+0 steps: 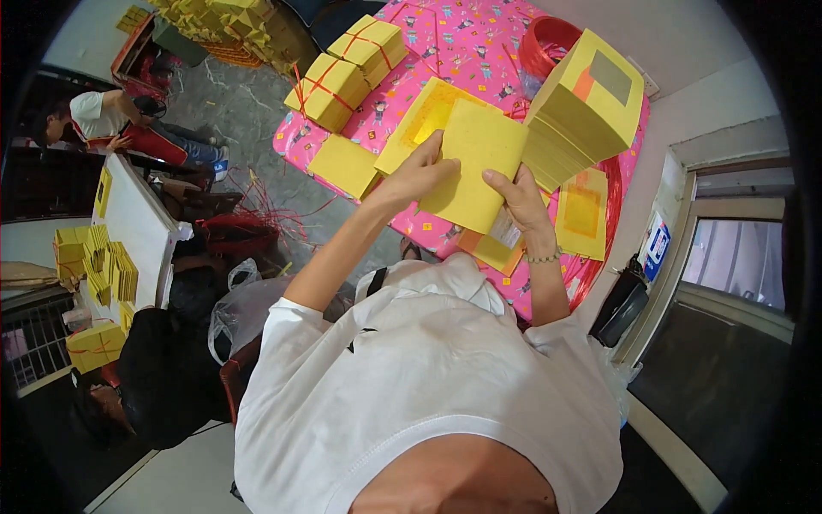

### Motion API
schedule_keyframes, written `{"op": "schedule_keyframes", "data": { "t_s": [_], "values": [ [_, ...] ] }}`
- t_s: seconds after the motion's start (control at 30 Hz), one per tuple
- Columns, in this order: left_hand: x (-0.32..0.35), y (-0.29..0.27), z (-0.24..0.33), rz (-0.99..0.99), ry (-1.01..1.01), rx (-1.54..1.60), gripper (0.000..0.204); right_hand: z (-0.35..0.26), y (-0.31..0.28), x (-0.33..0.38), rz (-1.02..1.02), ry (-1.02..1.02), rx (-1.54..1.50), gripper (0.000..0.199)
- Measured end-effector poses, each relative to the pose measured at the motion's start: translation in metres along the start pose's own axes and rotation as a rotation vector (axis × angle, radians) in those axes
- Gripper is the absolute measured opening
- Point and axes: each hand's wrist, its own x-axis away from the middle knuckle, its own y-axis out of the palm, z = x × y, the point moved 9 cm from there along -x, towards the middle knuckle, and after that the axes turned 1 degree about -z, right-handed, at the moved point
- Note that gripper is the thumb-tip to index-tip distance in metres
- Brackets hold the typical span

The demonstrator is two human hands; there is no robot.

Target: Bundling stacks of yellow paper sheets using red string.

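A yellow paper sheet (479,158), curved over at its right side, is held up above the table in both hands. My left hand (419,177) grips its left edge, thumb lying on top. On the right edge, my right hand (521,202) is closed with its thumb pressed on the paper; its other fingers are mostly hidden. Under the sheet lies yellow paper with an orange-bordered bright patch (437,107). A plain yellow stack (344,164) sits to its left. Close to my right hand are a tall yellow paper stack (565,128) and an orange-marked yellow sheet (584,210).
The table has a pink patterned cover (471,38). Yellow bundles tied with red string (330,90) stand at its far left. A red string roll (548,47) is at the back. Left, a seated person (107,120) and another in black (171,377) flank a white table (137,227).
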Motion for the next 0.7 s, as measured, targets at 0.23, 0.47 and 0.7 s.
{"op": "schedule_keyframes", "data": {
  "t_s": [0.23,0.47,0.7],
  "values": [
    [0.007,0.012,0.003,0.091,0.263,0.124,0.042,-0.010,0.005,0.008,-0.009,-0.053,0.039,0.043],
    [0.015,0.013,-0.002,0.129,0.261,0.122,0.045,-0.016,0.006,0.009,0.075,-0.095,0.062,0.037],
    [0.022,0.012,0.005,0.132,0.237,0.254,0.043,-0.024,0.010,0.010,0.105,-0.113,0.030,0.029]
  ]
}}
